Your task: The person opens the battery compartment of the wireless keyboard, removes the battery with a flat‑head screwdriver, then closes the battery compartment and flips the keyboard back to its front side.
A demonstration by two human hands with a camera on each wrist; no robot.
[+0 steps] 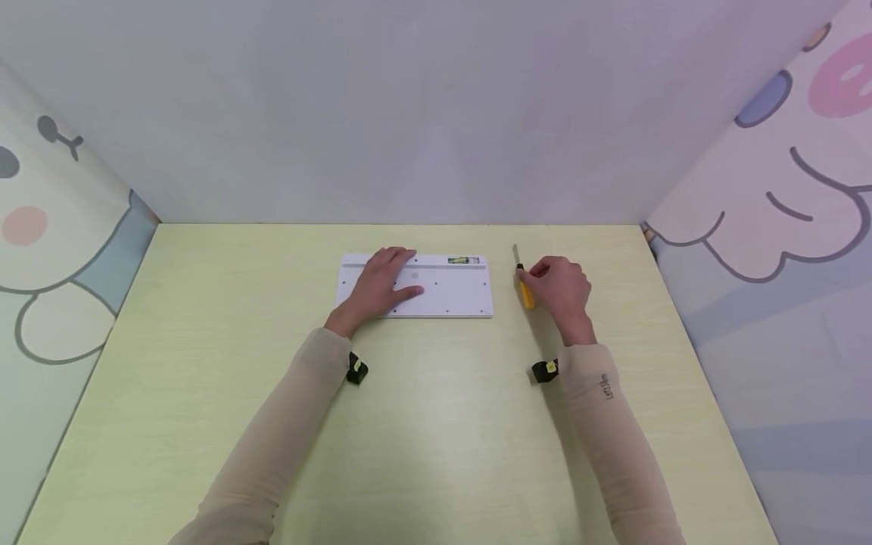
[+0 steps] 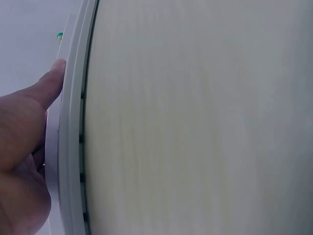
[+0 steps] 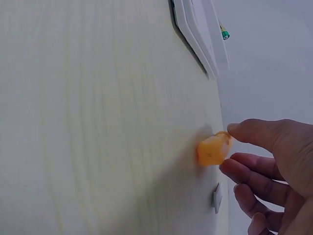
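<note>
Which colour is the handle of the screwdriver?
Orange-yellow; the screwdriver handle shows best in the right wrist view.

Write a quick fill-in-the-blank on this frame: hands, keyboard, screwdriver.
1. The left hand rests flat on the underside of the white ____.
2. The right hand touches a screwdriver whose handle is ____.
3. The screwdriver lies to the ____ of the keyboard, seen from the person.
4. Both things lie on a pale wooden ____.

Missing words: keyboard; yellow; right; table

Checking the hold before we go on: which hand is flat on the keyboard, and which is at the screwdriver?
The left hand lies flat on the white keyboard. The right hand is at the yellow-handled screwdriver, fingers curled round its handle.
</note>
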